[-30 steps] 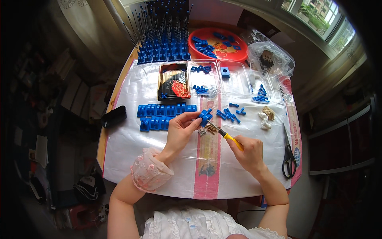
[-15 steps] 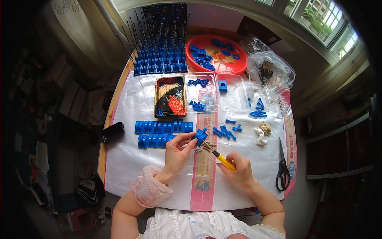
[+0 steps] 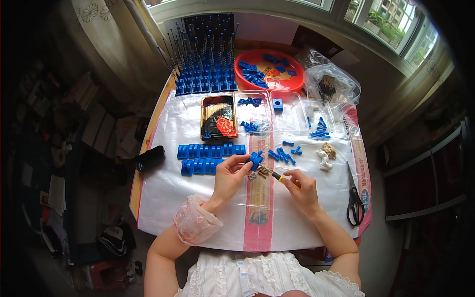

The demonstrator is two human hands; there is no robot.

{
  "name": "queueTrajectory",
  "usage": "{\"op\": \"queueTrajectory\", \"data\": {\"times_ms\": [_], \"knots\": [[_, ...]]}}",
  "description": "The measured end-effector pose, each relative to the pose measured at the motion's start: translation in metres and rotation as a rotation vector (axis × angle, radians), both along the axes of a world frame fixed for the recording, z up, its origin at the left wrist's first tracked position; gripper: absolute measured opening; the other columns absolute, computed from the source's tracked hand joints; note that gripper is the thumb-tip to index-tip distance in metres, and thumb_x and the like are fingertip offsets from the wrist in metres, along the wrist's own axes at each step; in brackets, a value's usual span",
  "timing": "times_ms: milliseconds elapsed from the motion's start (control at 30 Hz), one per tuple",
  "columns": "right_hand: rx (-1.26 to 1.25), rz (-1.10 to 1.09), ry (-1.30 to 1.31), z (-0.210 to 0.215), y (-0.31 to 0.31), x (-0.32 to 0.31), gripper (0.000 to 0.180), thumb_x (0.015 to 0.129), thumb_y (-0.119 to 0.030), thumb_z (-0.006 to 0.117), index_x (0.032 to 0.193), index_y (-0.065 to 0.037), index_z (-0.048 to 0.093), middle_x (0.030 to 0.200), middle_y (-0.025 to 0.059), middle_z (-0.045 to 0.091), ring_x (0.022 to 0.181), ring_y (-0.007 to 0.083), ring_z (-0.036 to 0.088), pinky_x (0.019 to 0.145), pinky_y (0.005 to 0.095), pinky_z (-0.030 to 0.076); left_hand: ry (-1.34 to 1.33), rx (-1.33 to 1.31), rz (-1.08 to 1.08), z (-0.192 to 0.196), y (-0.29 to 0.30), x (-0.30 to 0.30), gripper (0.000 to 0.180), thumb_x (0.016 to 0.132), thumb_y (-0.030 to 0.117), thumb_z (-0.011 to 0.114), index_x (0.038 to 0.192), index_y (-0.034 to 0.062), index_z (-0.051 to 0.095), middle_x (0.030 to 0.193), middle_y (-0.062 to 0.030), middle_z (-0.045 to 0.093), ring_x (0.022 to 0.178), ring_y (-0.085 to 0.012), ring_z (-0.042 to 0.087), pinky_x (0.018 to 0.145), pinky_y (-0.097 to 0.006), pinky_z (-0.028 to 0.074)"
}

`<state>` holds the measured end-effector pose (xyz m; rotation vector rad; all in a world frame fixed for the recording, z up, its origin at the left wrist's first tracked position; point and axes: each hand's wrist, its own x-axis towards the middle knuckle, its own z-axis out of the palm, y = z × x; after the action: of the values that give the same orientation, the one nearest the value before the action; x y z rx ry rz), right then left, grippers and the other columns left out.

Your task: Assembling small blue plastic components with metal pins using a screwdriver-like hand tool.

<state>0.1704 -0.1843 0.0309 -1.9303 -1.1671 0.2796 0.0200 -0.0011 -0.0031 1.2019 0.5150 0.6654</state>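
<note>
My left hand point(image 3: 231, 174) pinches a small blue plastic block point(image 3: 256, 160) above the middle of the table. My right hand point(image 3: 303, 189) grips a yellow-handled screwdriver point(image 3: 281, 178) whose metal tip touches the block's lower right side. Two rows of finished blue blocks point(image 3: 208, 157) lie just left of my left hand. Several loose small blue pieces point(image 3: 284, 154) lie just beyond the block, to its right.
A rack of blue bases with upright rods point(image 3: 207, 57) stands at the far edge, beside a red bowl of blue parts point(image 3: 269, 69). Clear trays point(image 3: 277, 111), a dark tray point(image 3: 217, 116), black scissors point(image 3: 354, 200), a plastic bag point(image 3: 329, 84) and a black object point(image 3: 150, 158) surround the work area.
The view has shifted so the table sits lower and farther. My hands stay together on the block and screwdriver, with only small movement.
</note>
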Motion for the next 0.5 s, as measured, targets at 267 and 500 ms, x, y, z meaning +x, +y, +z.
{"op": "queueTrajectory", "data": {"times_ms": [267, 500], "knots": [[0.034, 0.032, -0.111, -0.0013, -0.0015, -0.0033, 0.031, 0.079, -0.009, 0.080, 0.096, -0.002, 0.055, 0.079, 0.0159, 0.066, 0.068, 0.0306, 0.068, 0.060, 0.0371, 0.052, -0.020, 0.041, -0.043, -0.0015, -0.0029, 0.0002, 0.023, 0.093, 0.002, 0.067, 0.115, -0.0044, 0.067, 0.102, -0.0090, 0.073, 0.088, -0.0110, 0.070, 0.077, -0.022, 0.057], [0.072, 0.049, -0.248, 0.0076, -0.0014, -0.0030, 0.018, 0.082, -0.013, 0.078, 0.085, -0.002, 0.064, 0.078, 0.0126, 0.067, 0.065, 0.0274, 0.067, 0.055, 0.0356, 0.049, 0.020, 0.046, -0.071, -0.0050, -0.0036, -0.0024, 0.020, 0.094, 0.002, 0.067, 0.112, -0.0028, 0.065, 0.103, -0.0079, 0.072, 0.088, -0.0113, 0.070, 0.078, -0.024, 0.058]]}}
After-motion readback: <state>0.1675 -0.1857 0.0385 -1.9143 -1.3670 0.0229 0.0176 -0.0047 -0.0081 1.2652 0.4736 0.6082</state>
